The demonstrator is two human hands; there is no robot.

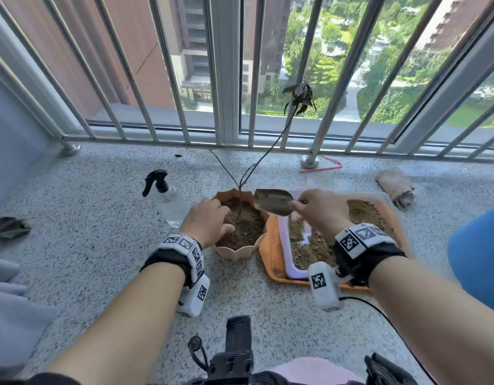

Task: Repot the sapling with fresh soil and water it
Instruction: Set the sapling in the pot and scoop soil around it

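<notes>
Far left on the speckled balcony floor: a clear spray bottle (pixel 168 198) with a black trigger head, standing just beside the pot. Looks light and smooth-sided; best taken round the neck under the trigger.

Left hand (pixel 208 223) rests on the near-left rim of the scalloped terracotta-coloured pot (pixel 236 251), fingers bent onto the soil (pixel 244 226), thumb on the rim. It steadies, not lifts.

The sapling (pixel 268 151) stands in the middle of the pot, thin bare stem leaning right towards the railing, a few dark drooping leaves at the top. Judged whippy and fragile; hold low at the stem base or handle by the pot only.

Right hand (pixel 320 209) pinches the handle of a small metal trowel (pixel 273 201), blade held over the pot's right rim; I see no load on the blade.

Right again: orange tray (pixel 270 257) holding a pale tub with loose dry soil. Fill looks nearly level; watering not yet done.
</notes>
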